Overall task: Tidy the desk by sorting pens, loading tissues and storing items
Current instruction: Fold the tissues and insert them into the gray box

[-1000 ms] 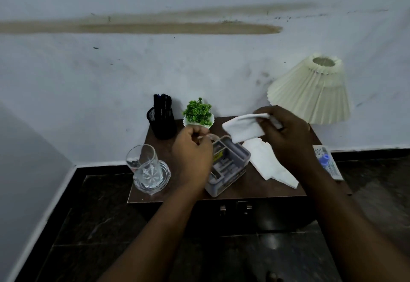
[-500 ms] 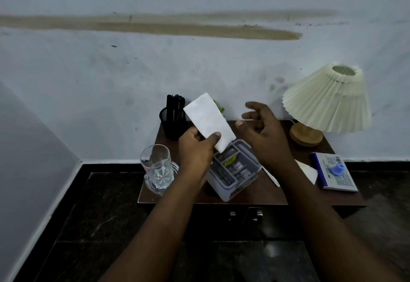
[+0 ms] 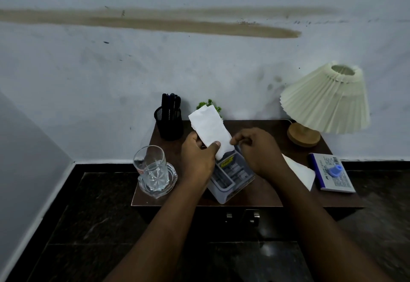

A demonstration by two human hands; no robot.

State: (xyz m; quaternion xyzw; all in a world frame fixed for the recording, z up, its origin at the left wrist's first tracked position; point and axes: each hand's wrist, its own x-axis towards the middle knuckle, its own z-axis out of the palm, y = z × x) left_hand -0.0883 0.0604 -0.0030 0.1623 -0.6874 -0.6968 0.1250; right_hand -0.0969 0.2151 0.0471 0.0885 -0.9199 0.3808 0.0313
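No legible text; print on blue-white box (image 3: 339, 182), yellow label (image 3: 227, 162) in organizer (image 3: 233, 185) too blurred.

The tissue (image 3: 210, 131) is thin white paper, matt and faintly creased. The organiser box (image 3: 233, 180) is grey plastic, smooth with a dull sheen. The desk (image 3: 266, 126) has a dark brown wood-look top, smooth and slightly glossy. The tumbler (image 3: 149, 163) and its dish (image 3: 170, 177) are clear cut glass. The pen holder (image 3: 169, 127) looks like matt black mesh. The lampshade (image 3: 326, 102) is cream, pleated and matt; its base (image 3: 303, 135) is pale wood. The floor (image 3: 88, 215) is dark polished stone.
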